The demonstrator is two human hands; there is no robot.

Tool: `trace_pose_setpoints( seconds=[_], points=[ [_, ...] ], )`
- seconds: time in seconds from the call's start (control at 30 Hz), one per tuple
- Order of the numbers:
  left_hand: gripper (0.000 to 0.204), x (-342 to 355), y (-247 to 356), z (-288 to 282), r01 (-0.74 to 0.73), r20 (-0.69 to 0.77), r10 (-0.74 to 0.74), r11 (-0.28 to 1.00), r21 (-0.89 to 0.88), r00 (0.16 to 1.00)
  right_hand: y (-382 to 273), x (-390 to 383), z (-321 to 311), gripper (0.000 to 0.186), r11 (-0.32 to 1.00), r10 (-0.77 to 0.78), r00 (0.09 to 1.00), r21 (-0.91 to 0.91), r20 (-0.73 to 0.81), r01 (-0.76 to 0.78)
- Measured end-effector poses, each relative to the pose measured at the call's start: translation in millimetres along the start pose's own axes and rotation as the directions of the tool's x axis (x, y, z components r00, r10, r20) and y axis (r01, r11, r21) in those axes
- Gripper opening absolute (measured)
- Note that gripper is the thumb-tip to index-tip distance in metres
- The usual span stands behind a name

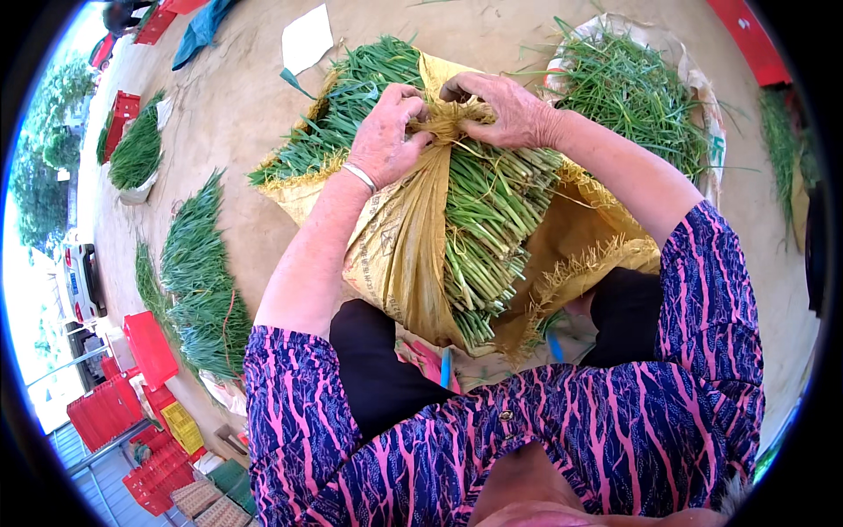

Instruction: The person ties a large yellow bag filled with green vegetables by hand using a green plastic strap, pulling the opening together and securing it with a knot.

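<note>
A big bundle of long green leafy stalks [492, 233], which look like garlic chives, lies before me with the pale cut ends toward me. Wrapped round its middle is a yellow woven sack [395, 255], with frayed edges, drawn into a bunched twist [443, 121] on top. My left hand [389, 136] pinches this twist from the left, thumb and fingers closing on it. From the right, my right hand [502, 107] grips the same bunched cloth with bent fingers. Whether a string runs through the twist is hidden by the fingers.
Loose green stalks fill an open white sack [632, 105] at the far right. More bundles [202, 272] lie on the floor to the left, near red crates [104, 413]. A white sheet [307, 39] lies beyond the bundle. My knees [369, 351] flank its near end.
</note>
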State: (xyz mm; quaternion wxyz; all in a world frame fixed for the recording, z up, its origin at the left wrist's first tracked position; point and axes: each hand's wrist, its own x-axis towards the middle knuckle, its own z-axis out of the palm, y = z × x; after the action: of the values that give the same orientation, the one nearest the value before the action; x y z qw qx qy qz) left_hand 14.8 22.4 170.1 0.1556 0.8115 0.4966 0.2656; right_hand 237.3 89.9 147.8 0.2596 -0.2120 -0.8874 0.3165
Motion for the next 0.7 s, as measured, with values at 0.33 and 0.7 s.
trace_pose_setpoints(
  seconds=[0.33,0.7],
  points=[
    [0.019,41.0,37.4,-35.3,0.3,0.146,-0.27,0.918,-0.259,0.952,-16.1,2.9,13.8,0.02,0.897,0.427,0.904,0.143,-0.025,-0.419],
    [0.034,23.0,25.6,13.0,0.277,0.264,-0.262,0.961,-0.023,0.928,0.6,10.1,-1.4,0.017,0.047,0.647,0.742,0.962,0.176,-0.269]
  ],
)
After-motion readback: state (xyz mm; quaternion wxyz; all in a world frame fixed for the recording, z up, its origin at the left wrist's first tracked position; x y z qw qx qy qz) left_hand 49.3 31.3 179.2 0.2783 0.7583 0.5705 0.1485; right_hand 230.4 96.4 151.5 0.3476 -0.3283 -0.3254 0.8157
